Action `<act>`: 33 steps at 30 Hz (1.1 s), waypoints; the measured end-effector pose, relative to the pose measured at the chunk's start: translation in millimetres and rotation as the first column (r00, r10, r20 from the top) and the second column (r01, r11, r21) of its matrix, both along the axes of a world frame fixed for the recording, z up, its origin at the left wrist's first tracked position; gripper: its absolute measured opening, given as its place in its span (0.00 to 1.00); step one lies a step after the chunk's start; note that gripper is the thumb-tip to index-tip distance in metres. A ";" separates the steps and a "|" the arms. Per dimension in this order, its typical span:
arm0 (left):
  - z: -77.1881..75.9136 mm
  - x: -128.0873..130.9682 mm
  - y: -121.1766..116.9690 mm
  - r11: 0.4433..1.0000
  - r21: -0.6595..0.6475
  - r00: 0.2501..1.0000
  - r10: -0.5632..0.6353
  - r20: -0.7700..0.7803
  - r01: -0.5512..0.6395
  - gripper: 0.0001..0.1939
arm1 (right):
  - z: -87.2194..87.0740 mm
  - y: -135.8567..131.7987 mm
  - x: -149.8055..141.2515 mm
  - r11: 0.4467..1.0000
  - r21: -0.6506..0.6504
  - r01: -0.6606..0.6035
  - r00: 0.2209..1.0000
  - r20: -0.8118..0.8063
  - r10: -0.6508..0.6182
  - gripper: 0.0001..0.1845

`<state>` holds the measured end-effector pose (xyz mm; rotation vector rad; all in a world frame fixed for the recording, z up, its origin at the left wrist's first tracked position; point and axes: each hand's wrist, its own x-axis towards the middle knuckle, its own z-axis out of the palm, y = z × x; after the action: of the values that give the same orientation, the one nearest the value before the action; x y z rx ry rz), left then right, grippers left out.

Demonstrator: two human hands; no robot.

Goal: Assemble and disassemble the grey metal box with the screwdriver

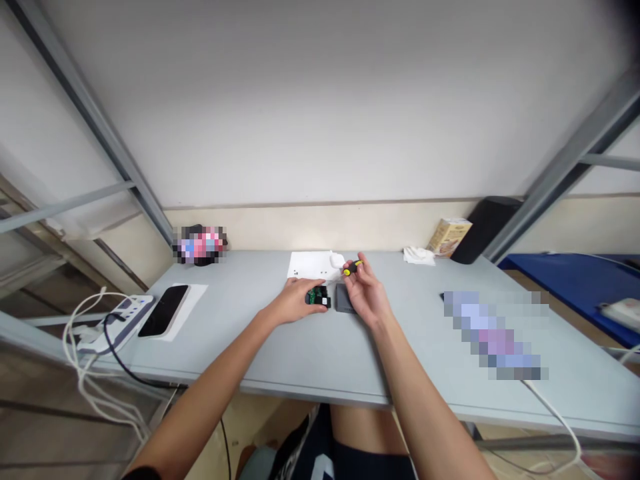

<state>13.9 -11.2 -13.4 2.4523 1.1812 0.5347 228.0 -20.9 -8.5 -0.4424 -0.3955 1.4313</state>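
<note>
My left hand (pixel 296 301) grips a small green circuit board in a black frame (pixel 319 296) by its edges, low over the desk. In my right hand (pixel 369 293) is a screwdriver with a black and yellow handle (pixel 353 268), held between thumb and fingers; its tip is too small to make out. Under my right hand a dark grey square cover (pixel 344 299) lies on the desk, partly hidden by the palm. Behind both hands rests a white sheet of paper (pixel 307 263) with several tiny dark bits on it, likely screws. A small white object (pixel 337 260) sits at its right side.
At the left lie a power strip (pixel 117 325) with tangled cables and a phone (pixel 165 311) on paper. A yellow box (pixel 450 237), a crumpled tissue (pixel 419 255) and a black speaker-like object (pixel 486 230) stand at the back right. A blurred-out device (pixel 493 337) lies on the right.
</note>
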 end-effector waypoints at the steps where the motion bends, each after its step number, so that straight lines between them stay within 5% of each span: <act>1: -0.8 -1.0 0.1 1.000 -0.010 1.000 0.012 0.024 -0.012 0.34 | -0.8 0.6 0.2 1.000 -0.002 -0.001 1.000 -0.002 0.001 0.22; 22: 11.0 2.0 -7.4 1.000 -0.006 0.903 -0.017 0.429 0.022 0.34 | 9.4 -10.9 13.5 0.993 -0.089 0.071 0.973 -0.212 -0.089 0.14; 28: 27.2 13.3 -37.8 0.994 0.092 0.947 -0.090 0.307 0.065 0.28 | 9.3 -10.8 20.3 0.988 -0.056 0.141 0.960 -0.237 -0.151 0.12; 33: 21.4 19.0 -71.0 0.968 0.093 0.971 -0.235 0.032 0.232 0.24 | 5.2 -9.3 27.7 0.982 -0.052 0.184 0.943 -0.272 -0.191 0.13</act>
<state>32.9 -82.2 7.9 2.5953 0.8523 0.5771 255.6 -30.2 -3.3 -0.2870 -0.1063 1.2902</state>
